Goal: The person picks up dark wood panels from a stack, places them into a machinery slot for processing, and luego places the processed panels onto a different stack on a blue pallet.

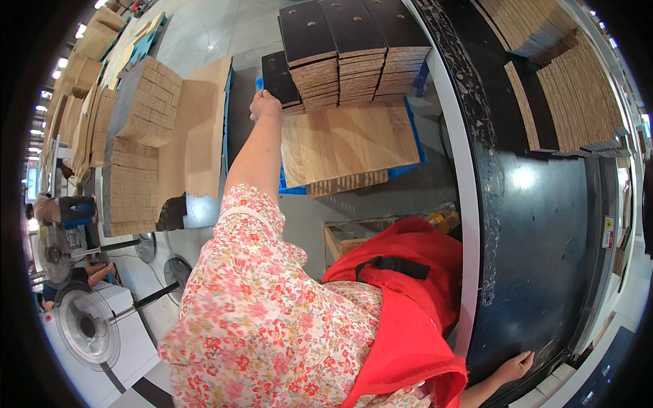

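L hand (265,106), 11 o'clk: fingers curled at blue item (259,83) — poss. held, can't tell; beside stacked dark boards (337,71), 12 o'clk. R hand (515,367), 4 o'clk: fingers half-open, empty — by dark tabletop (537,251).

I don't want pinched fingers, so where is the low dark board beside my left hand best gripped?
Probably the left edge of the dark board, approached from the left: it lies flat, and the taller stack crowds its right side.

Left arm (256,153) outstretched ahead, left hand (266,105) curled — right hand (515,368) low, out to the right side.
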A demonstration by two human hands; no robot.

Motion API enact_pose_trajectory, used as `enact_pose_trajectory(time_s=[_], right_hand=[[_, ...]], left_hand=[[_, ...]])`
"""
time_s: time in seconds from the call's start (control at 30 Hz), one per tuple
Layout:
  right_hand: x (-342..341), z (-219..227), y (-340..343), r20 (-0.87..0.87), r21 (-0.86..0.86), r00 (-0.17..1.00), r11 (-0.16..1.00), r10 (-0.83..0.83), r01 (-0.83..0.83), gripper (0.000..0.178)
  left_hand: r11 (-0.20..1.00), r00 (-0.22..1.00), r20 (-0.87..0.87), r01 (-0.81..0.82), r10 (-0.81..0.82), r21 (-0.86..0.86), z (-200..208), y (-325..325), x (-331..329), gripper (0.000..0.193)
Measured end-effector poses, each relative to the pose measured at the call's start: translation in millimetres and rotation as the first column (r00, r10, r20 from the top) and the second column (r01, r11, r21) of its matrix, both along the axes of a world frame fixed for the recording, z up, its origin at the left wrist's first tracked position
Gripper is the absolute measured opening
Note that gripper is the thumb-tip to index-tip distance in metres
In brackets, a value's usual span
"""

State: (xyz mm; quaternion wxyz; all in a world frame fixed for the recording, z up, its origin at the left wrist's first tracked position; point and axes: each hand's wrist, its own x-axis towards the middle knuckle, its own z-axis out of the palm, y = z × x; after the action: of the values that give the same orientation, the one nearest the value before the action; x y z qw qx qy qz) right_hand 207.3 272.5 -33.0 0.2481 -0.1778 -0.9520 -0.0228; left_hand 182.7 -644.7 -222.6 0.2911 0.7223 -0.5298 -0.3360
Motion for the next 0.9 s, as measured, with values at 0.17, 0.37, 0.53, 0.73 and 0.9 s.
enact_pose_trajectory(time_s=[0.17, 0.37, 0.53, 0.73, 0.9], right_hand=[[5, -3, 3, -0.011, 0.049, 1.0, 0.999, 0.005, -0.004, 0.038], [0, -3, 8, -0.03, 0.066, 0.998, 0.996, 0.057, -0.055, 0.034], [3, -4, 12, -0.014, 0.073, 0.998, 0.996, 0.059, -0.058, 0.034], [2, -2, 7, -0.016, 0.083, 0.996, 0.993, 0.086, -0.085, 0.034], [1, -1, 1, 0.008, 0.037, 0.998, 0.997, 0.068, -0.068, 0.035]], left_hand=[[0.999, 1.0, -0.009, -0.009, 0.009, 0.052, 19, 16, -4, 0.028], [0.997, 0.986, 0.152, 0.072, -0.074, 0.018, 6, 9, 5, 0.026], [0.993, 0.959, 0.258, 0.115, -0.115, 0.013, 7, 12, 1, 0.028], [0.982, 0.935, 0.306, 0.19, -0.181, 0.002, 7, 9, 6, 0.03], [0.968, 0.926, 0.304, 0.246, -0.221, -0.045, -3, -2, 14, 0.03]])
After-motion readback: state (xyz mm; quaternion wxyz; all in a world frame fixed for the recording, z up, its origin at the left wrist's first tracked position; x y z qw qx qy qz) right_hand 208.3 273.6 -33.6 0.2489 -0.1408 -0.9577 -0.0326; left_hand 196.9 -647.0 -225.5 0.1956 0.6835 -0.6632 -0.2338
